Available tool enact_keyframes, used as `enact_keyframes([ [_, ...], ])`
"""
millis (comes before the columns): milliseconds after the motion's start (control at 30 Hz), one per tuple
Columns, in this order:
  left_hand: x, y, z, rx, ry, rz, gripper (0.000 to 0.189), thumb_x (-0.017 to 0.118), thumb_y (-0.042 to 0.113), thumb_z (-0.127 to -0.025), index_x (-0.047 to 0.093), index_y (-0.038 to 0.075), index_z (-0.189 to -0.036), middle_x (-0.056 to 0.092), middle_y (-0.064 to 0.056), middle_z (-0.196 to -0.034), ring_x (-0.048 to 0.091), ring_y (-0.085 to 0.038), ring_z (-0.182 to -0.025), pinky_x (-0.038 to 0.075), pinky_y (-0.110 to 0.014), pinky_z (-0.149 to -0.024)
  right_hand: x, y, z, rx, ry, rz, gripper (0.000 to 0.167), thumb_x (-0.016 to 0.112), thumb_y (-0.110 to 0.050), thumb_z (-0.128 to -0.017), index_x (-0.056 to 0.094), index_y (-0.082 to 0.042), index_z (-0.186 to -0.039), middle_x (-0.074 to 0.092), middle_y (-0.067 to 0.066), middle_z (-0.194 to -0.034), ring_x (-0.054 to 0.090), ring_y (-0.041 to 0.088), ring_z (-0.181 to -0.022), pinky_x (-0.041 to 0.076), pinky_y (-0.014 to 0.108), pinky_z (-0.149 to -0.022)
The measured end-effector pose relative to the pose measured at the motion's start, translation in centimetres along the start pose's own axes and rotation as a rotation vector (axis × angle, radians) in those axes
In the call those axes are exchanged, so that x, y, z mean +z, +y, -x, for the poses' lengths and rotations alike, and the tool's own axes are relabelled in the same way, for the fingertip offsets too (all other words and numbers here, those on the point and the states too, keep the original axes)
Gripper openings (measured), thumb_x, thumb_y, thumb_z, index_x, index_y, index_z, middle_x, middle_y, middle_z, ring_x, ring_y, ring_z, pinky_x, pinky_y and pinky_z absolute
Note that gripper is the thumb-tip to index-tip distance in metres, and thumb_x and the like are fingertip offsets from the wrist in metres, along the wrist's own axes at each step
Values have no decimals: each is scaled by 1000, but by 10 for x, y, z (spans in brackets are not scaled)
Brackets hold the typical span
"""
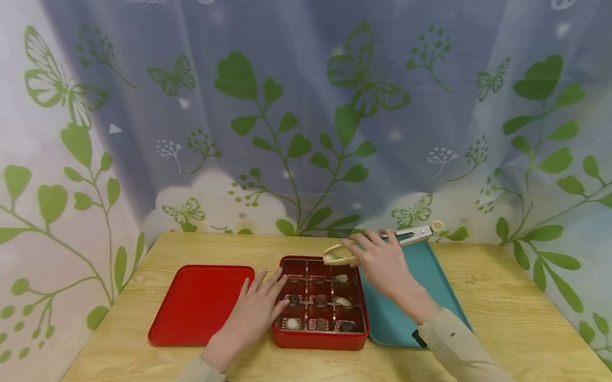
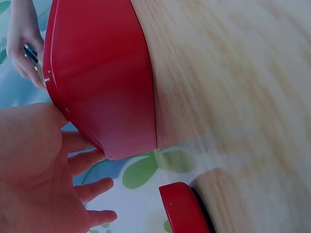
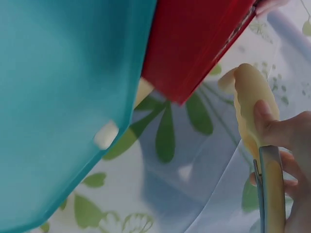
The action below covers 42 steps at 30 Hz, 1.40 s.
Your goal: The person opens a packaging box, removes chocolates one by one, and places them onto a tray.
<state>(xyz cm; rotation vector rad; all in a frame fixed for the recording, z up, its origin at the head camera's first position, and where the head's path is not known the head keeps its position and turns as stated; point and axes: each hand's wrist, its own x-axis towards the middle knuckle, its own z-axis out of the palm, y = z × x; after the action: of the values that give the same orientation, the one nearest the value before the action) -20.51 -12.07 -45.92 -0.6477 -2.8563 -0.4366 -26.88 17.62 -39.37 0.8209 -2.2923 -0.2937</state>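
Note:
A red box (image 1: 320, 341) with a clear divided insert sits mid-table; several dark, brown and pale chocolates (image 1: 320, 300) lie in its compartments, mostly in the nearer rows. Over its left rim lies my left hand (image 1: 259, 304), fingers spread and touching the box; in the left wrist view the fingers extend past the box wall. My right hand (image 1: 383, 264) grips metal tongs (image 1: 413, 234) with cream scalloped tips, held above the box's far right corner. Whether the tips pinch anything cannot be told. A small white piece (image 3: 106, 135) lies on the blue tray (image 3: 58, 121) near its edge.
The blue tray stands right of the box, partly under my right forearm. Left of the box, a red lid (image 1: 200, 304) lies flat on the wooden table (image 1: 517, 318). Behind the table hangs a curtain (image 1: 302, 100) printed with leaves and butterflies.

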Motion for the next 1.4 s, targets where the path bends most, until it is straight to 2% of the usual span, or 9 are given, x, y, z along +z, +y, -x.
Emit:
enact_keyframes([
  [167,0,0,1,-6,-2,8,56,54,35,-106,46,5,-152,37,-13,-161,31,-45,-147,25,-67,-116,4,29,12,72,36,30,52,79,-11,-85,67,-24,-134,68,3,-118,59,26,-106,46,52,-88],
  [333,-1,1,1,-8,-3,0,56,53,35,-106,46,5,-152,37,-12,-161,31,-44,-147,24,-67,-116,19,62,28,182,53,37,50,76,-3,-84,70,-21,-130,69,4,-115,59,29,-103,44,53,-85],
  [567,-4,2,1,0,13,11,54,54,32,-105,47,3,-151,39,-14,-160,31,-45,-147,24,-66,-117,37,88,50,286,10,23,40,81,-10,-84,74,-14,-124,70,10,-111,57,32,-96,38,53,-81],
  [700,-3,3,1,2,16,14,54,54,32,-106,47,3,-151,40,-14,-159,31,-45,-147,24,-67,-116,41,95,58,340,-100,-13,38,79,-12,-87,74,-11,-125,70,11,-112,56,33,-96,37,54,-81],
  [867,-3,3,2,-2,10,17,55,54,33,-106,47,3,-151,39,-14,-160,30,-45,-147,24,-67,-116,45,99,61,385,-273,-36,43,79,-24,-88,71,-11,-128,67,13,-113,54,35,-102,37,59,-89],
  [1000,-3,3,3,-1,7,24,55,54,33,-106,47,3,-151,39,-14,-160,29,-45,-148,23,-67,-117,49,98,61,394,-350,-45,44,78,-27,-88,71,-11,-129,66,14,-112,53,36,-103,37,61,-90],
  [1100,-4,3,2,0,8,28,55,54,32,-106,47,3,-151,38,-14,-160,29,-45,-148,23,-67,-117,51,97,60,395,-370,-50,43,77,-27,-89,71,-11,-128,66,14,-111,53,36,-102,37,61,-90],
  [1233,-3,3,2,0,4,32,55,54,32,-106,47,3,-152,38,-14,-160,29,-45,-148,23,-67,-117,53,97,63,401,-383,-61,46,78,-27,-89,69,-10,-131,66,15,-116,53,38,-110,35,67,-99],
  [1400,-1,3,1,1,3,35,56,55,33,-105,46,3,-152,38,-14,-161,28,-45,-148,22,-67,-117,53,99,68,413,-311,-39,49,79,-17,-88,66,-11,-135,66,14,-120,54,37,-112,36,66,-97],
])
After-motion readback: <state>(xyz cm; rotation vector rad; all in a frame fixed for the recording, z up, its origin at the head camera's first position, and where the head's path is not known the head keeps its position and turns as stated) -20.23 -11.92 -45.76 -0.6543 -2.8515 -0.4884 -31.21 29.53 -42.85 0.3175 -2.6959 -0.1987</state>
